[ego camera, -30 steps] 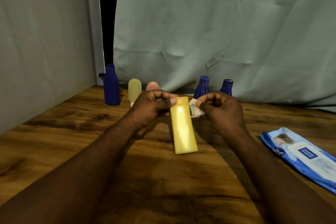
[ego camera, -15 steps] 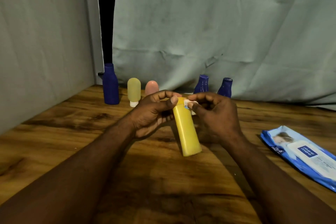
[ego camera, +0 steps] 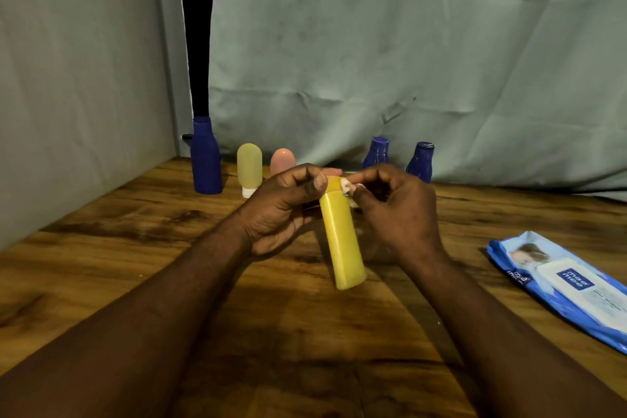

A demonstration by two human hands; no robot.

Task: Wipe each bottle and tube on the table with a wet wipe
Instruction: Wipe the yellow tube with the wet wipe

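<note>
The left hand (ego camera: 283,210) is gripping the top of the yellow bottle (ego camera: 342,244), fingers curled round it, over the middle of the surface (ego camera: 101,265). The right hand (ego camera: 398,214) is pinching a white wipe (ego camera: 346,186) against the cap. Blue bottles (ego camera: 205,159) and tubes (ego camera: 249,164) are standing along the far edge.

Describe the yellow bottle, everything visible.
The yellow bottle is opaque, smooth and plastic-looking, with a long, slightly flattened body and no label visible. Its far end, a shade darker, looks like the cap. It is tilted, base toward the camera, apparently lifted above the wooden table. The left hand grips its cap end, thumb on top. The right hand pinches a white wet wipe against that same end.
</note>
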